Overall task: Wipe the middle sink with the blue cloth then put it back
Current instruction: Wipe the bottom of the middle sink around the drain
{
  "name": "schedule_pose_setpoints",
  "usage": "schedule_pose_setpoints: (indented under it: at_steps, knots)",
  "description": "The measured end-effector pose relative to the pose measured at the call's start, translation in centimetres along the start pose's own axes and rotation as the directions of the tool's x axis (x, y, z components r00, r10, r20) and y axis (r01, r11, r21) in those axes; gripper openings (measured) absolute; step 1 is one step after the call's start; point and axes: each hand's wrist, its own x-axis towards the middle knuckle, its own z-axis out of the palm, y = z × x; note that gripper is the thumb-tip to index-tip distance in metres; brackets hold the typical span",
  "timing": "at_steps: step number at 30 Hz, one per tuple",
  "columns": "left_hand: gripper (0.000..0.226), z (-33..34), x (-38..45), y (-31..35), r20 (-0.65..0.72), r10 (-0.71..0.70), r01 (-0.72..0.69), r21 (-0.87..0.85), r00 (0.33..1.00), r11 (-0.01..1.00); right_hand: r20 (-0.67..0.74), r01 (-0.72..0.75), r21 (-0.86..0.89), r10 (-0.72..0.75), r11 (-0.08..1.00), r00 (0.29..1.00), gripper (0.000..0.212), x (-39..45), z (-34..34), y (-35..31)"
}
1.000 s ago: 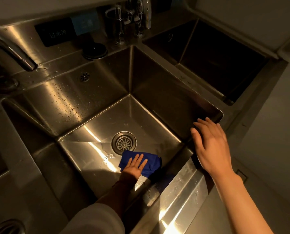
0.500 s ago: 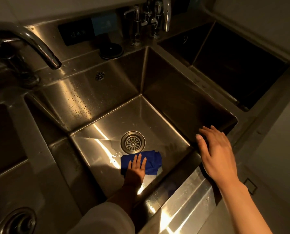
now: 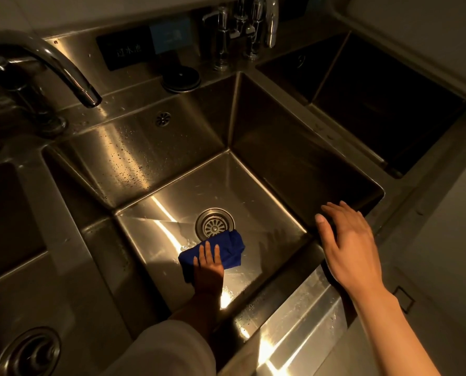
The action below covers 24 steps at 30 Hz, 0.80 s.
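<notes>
Cloth: a small, crumpled blue fabric cloth [image 3: 227, 248] lay on the floor of the middle stainless-steel sink [image 3: 256, 213], just beside the round metal drain strainer [image 3: 215, 224], its far edge touching the strainer's rim.
Left hand: the left hand [image 3: 208, 268] lay flat on the cloth, fingers straight, pressing rather than gripping it.
Right hand: the right hand [image 3: 351, 245] was spread and relaxed over the sink's near right rim, holding nothing; whether it touched the rim could not be told.
Handling: the cloth looked light, soft and limp, probably damp; it would likely bunch under a push and slide easily over wet steel.
Where to hold: judged best kept under a flat palm for wiping, then pinched at a bunched fold to lift out.
Surface: smooth, glossy steel, with water droplets on the back wall and a wet patch near the cloth.
Room: dim and warm-lit; a curved chrome tap [image 3: 63, 69] at left, a cluster of chrome taps [image 3: 242, 31] behind, dark basins on either side.
</notes>
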Motion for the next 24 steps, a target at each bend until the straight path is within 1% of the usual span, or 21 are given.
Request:
schedule_pose_setpoints:
  at_steps: [1,2,4,6,7,10,12,17,20,24]
  knots:
    - [0.069,-0.4,-0.1,0.1,0.039,-0.024,0.024,0.006,0.999,1.000,0.003,0.002,-0.006,-0.002,1.000,1.000,0.049,0.0,0.0,0.0]
    - [0.067,-0.8,-0.3,0.0,0.070,-0.051,0.047,0.048,0.996,0.998,0.008,0.006,-0.012,-0.005,1.000,1.000,0.050,0.0,0.0,0.0]
    - [0.060,-0.4,-0.1,-0.4,0.098,-0.109,0.104,0.050,0.989,0.993,0.016,0.011,-0.021,-0.011,1.000,1.000,0.051,0.0,0.0,0.0]
    - [0.053,0.6,0.2,-1.1,0.198,-0.180,0.173,0.048,0.963,0.984,0.021,0.010,-0.024,-0.010,1.000,1.000,0.051,0.0,0.0,0.1]
    - [0.053,1.0,0.2,-1.4,0.212,-0.207,0.202,0.046,0.955,0.978,0.023,0.010,-0.022,-0.010,1.000,1.000,0.051,0.0,0.0,0.1]
    - [0.055,1.1,0.2,-1.7,0.175,-0.233,0.233,0.019,0.957,0.972,0.027,0.007,-0.022,-0.007,1.000,1.000,0.051,0.0,0.0,0.1]
    - [0.058,1.3,0.4,-2.1,0.147,-0.258,0.255,0.039,0.955,0.966,0.030,0.008,-0.025,-0.007,1.000,1.000,0.051,0.0,0.0,0.1]
    - [0.066,1.5,0.7,-2.5,0.179,-0.271,0.271,0.023,0.946,0.962,0.019,0.016,-0.024,-0.016,1.000,1.000,0.050,-0.1,0.1,0.2]
    - [0.070,1.7,0.7,-2.8,0.149,-0.272,0.270,0.031,0.951,0.962,0.023,0.016,-0.023,-0.015,1.000,1.000,0.048,-0.1,0.2,0.1]
    - [0.069,1.7,1.1,-3.2,0.127,-0.282,0.284,0.003,0.951,0.959,0.027,0.025,-0.030,-0.024,0.999,0.999,0.049,-0.1,0.2,0.2]
